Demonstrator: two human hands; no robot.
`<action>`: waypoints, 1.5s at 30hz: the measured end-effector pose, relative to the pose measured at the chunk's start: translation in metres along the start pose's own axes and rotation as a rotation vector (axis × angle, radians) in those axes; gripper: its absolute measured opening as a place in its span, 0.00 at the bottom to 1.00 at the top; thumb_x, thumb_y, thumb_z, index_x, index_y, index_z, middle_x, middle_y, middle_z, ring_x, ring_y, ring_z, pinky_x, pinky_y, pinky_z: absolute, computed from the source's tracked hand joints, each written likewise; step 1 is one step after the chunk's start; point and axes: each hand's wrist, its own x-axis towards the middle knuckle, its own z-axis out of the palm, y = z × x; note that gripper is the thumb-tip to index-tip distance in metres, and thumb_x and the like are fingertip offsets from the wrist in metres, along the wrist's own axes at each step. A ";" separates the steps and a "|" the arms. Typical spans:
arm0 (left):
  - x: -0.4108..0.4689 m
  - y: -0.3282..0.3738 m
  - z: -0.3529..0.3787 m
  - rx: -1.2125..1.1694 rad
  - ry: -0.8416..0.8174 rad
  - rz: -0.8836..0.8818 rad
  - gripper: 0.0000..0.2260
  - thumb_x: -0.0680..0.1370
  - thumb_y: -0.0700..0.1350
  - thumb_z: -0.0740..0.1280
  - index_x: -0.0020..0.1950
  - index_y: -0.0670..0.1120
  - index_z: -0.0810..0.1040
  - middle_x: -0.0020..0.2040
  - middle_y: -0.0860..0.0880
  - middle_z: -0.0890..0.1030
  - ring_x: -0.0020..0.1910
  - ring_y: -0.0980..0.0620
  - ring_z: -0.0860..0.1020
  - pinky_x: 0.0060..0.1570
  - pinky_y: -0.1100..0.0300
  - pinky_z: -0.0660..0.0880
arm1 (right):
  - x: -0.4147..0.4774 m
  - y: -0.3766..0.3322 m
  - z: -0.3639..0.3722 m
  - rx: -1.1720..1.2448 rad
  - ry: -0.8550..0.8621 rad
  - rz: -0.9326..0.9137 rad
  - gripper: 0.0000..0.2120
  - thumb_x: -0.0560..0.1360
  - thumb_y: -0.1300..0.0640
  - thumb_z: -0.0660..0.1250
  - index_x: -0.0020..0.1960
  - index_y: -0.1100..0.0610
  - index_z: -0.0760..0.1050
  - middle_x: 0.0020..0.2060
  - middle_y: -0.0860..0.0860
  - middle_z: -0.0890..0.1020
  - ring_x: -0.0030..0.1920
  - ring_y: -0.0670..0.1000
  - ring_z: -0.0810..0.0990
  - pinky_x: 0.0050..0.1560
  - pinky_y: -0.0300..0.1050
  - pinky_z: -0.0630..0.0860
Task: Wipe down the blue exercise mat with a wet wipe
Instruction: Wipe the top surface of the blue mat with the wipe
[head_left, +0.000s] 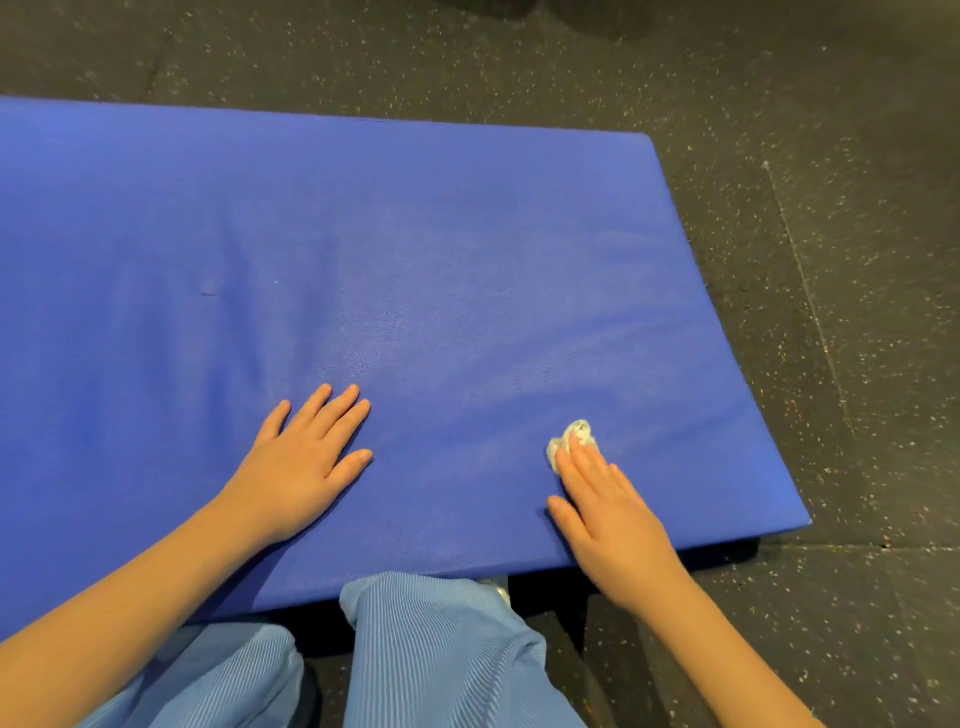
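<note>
Both straight-fingered | left hand (298, 470) empty | right hand (615, 525) presses wipe (581, 430) near mat (415, 234) edge

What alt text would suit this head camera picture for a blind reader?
A person's right hand presses a crumpled white wet wipe onto a blue exercise mat, fingers straight. The left hand rests flat on the mat. The mat lies on a dark speckled floor; light blue trousers show below.
</note>
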 end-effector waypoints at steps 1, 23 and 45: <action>0.000 0.000 0.000 -0.001 0.004 0.001 0.43 0.66 0.71 0.27 0.78 0.54 0.40 0.75 0.61 0.37 0.72 0.61 0.34 0.74 0.52 0.38 | 0.015 0.004 -0.001 -0.008 0.036 0.056 0.39 0.71 0.34 0.35 0.79 0.51 0.46 0.77 0.46 0.40 0.76 0.44 0.36 0.76 0.41 0.44; 0.009 -0.005 -0.006 -0.017 0.003 0.035 0.50 0.63 0.74 0.21 0.79 0.54 0.49 0.78 0.59 0.44 0.76 0.58 0.39 0.73 0.55 0.35 | 0.125 -0.018 -0.002 -0.051 -0.004 -0.153 0.35 0.77 0.38 0.42 0.79 0.54 0.48 0.78 0.51 0.43 0.77 0.49 0.39 0.76 0.50 0.49; 0.066 -0.015 -0.024 0.032 0.046 0.045 0.47 0.67 0.75 0.30 0.79 0.51 0.51 0.75 0.60 0.42 0.75 0.59 0.41 0.74 0.52 0.40 | 0.190 -0.017 -0.010 -0.033 0.085 -0.121 0.34 0.80 0.42 0.53 0.79 0.56 0.47 0.78 0.54 0.41 0.77 0.53 0.38 0.75 0.49 0.45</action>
